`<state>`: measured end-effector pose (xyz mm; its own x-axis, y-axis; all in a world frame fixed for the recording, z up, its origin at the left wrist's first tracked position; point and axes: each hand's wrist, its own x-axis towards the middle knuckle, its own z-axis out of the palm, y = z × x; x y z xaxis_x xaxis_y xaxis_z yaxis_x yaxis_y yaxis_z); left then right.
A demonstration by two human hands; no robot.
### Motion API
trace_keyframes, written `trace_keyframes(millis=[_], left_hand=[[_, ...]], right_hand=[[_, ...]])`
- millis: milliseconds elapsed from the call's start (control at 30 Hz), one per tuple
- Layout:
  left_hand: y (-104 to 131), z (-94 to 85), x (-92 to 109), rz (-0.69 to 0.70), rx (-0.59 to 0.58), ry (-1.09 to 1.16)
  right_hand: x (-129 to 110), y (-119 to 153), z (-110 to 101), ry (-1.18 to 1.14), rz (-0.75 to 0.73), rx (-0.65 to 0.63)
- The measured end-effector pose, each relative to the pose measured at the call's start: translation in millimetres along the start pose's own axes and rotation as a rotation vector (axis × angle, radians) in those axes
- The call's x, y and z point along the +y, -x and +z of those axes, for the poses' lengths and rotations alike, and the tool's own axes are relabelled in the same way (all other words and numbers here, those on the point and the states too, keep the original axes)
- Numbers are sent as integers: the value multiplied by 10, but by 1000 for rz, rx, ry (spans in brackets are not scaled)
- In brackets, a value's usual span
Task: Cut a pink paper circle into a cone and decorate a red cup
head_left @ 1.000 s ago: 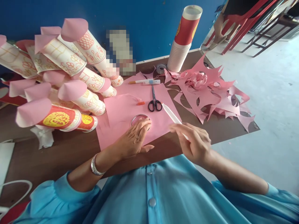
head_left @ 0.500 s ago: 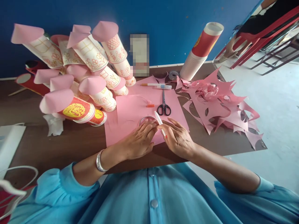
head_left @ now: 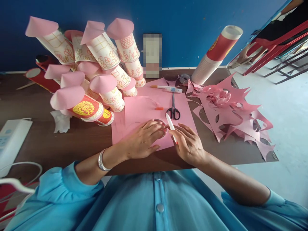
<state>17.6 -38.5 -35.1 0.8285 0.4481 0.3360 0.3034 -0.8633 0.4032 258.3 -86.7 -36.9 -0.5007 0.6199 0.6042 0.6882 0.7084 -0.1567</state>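
My left hand [head_left: 144, 139] lies palm down, fingers stretched over a thin-rimmed round object [head_left: 164, 131] on pink paper [head_left: 137, 110]. Part of that round thing is hidden under the fingers, and its kind is unclear. My right hand [head_left: 190, 144] grips a white felt-tip pen [head_left: 170, 122], its pale end pointing up and away and a red tip low near the thumb. Just beyond the hands are black-handled scissors [head_left: 173, 109], a small orange-red pen cap [head_left: 159, 108] and a capped white marker [head_left: 166, 88].
Cup towers with pink paper cones [head_left: 103, 84] crowd the left. Cut pink scraps [head_left: 223, 112] cover the right side. A leaning cup stack [head_left: 209, 64] and grey tape roll [head_left: 185, 79] stand behind. A white power strip [head_left: 14, 141] lies far left. Another person sits back right.
My hands have drawn apart, the right one moving rightward with the pen. More of the round object's right rim shows beyond my left fingers. The whole view has shifted slightly.
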Motion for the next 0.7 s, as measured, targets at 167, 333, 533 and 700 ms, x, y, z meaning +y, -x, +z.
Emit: trace_keyframes(millis=[167,333,533,700], left_hand=[[2,-241,-219,-101,-55,68],[58,-418,-428,-159,-215,142],[31,-415,-390,-171,-286,152],[-3,-379,-399,-182,-263,162]], right_hand=[[-76,-34,-225,-44,-100,98],[-223,-112,-316,-178,-270,80],[-321,-182,-175,-111,-288,-43],[-378,-270,-30,9,-327,-19]])
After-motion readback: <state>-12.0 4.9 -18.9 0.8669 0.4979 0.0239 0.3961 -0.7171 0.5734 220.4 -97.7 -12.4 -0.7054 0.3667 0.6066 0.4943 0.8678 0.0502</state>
